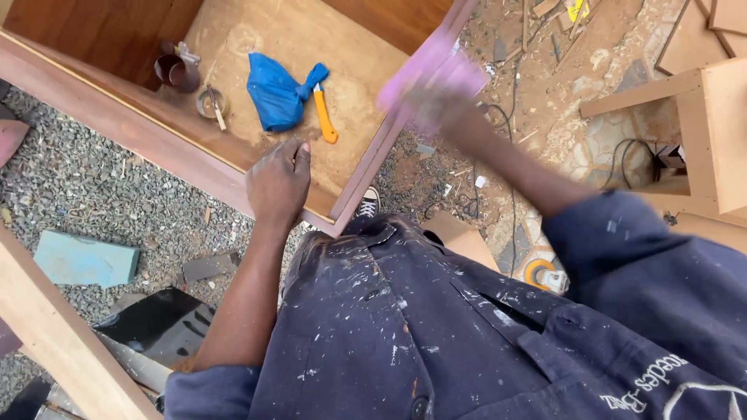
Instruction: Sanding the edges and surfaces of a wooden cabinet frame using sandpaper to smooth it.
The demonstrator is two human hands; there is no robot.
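Left hand: flat on the wooden box frame, fingers spread, holding nothing.
Right hand: blurred, fingers closed on a pink sanding block at the frame's right edge.
Beyond the left fingers: orange utility knife, blue bag.

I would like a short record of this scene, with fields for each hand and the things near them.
left hand: rests on the edge of the wooden cabinet
right hand: blurred, holds a pink sheet against the cabinet side
inside cabinet: blue tied bag, orange utility knife, small tin, dark cup
ground: gravel, wood scraps
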